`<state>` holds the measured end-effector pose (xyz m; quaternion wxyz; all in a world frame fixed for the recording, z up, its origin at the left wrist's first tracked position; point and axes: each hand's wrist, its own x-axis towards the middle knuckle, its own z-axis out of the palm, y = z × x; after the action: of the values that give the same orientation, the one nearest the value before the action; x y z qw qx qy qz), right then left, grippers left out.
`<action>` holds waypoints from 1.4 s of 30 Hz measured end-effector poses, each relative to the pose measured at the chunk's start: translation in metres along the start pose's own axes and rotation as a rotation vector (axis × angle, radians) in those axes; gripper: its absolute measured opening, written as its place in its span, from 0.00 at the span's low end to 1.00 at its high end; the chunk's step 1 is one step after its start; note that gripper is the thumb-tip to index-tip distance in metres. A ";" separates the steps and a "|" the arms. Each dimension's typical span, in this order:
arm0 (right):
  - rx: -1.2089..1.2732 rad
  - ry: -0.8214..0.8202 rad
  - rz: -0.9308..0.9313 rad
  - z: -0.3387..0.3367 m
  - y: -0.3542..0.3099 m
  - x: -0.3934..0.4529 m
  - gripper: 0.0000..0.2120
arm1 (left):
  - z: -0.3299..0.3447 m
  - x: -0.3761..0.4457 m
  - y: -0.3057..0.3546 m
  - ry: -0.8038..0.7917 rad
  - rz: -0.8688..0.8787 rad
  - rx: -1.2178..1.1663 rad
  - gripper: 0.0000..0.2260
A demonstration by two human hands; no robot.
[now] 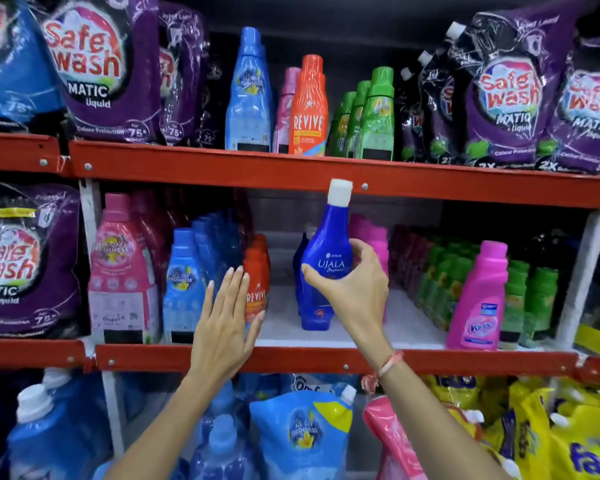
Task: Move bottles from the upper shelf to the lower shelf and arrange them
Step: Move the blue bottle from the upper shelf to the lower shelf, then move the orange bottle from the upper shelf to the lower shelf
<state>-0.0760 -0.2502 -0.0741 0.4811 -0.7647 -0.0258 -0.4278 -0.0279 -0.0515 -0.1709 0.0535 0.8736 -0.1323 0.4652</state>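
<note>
My right hand (355,289) grips a dark blue Ujala bottle (329,237) with a white cap, held up in front of the lower shelf (326,358); its cap reaches the red rail of the upper shelf (222,168). Behind it more dark blue bottles (312,313) stand on the white shelf floor. My left hand (226,317) is flat with fingers spread, resting against an orange Revive bottle (257,292) on the lower shelf. On the upper shelf stand a light blue bottle (248,95), a pink one (286,109), an orange Revive bottle (309,109) and green bottles (374,123).
Purple Safe Wash pouches (101,64) flank the upper bottles on both sides. The lower shelf also holds a pink bottle (122,271), light blue bottles (184,282), green bottles (440,282) and a pink Vanish bottle (478,299). Bare white floor (281,317) shows between orange and dark blue bottles.
</note>
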 end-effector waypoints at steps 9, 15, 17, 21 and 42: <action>-0.173 -0.099 0.064 0.018 0.081 -0.020 0.39 | 0.022 -0.033 0.004 -0.233 -0.046 0.066 0.31; -0.194 -0.157 0.082 0.022 0.097 -0.023 0.39 | 0.030 -0.048 -0.003 -0.306 -0.095 0.076 0.33; -0.181 -0.170 0.093 0.022 0.100 -0.025 0.39 | 0.031 -0.050 -0.003 -0.310 -0.099 0.079 0.34; -0.177 -0.205 0.101 0.022 0.104 -0.024 0.39 | 0.030 -0.050 -0.004 -0.319 -0.102 0.086 0.34; -0.019 0.109 -0.455 -0.002 -0.085 0.106 0.20 | 0.030 -0.055 -0.006 -0.352 -0.130 0.086 0.35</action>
<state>-0.0488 -0.2460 0.0587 0.3659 -0.7194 -0.1675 -0.5662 -0.0318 -0.0422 -0.2332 0.0223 0.9497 -0.0628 0.3060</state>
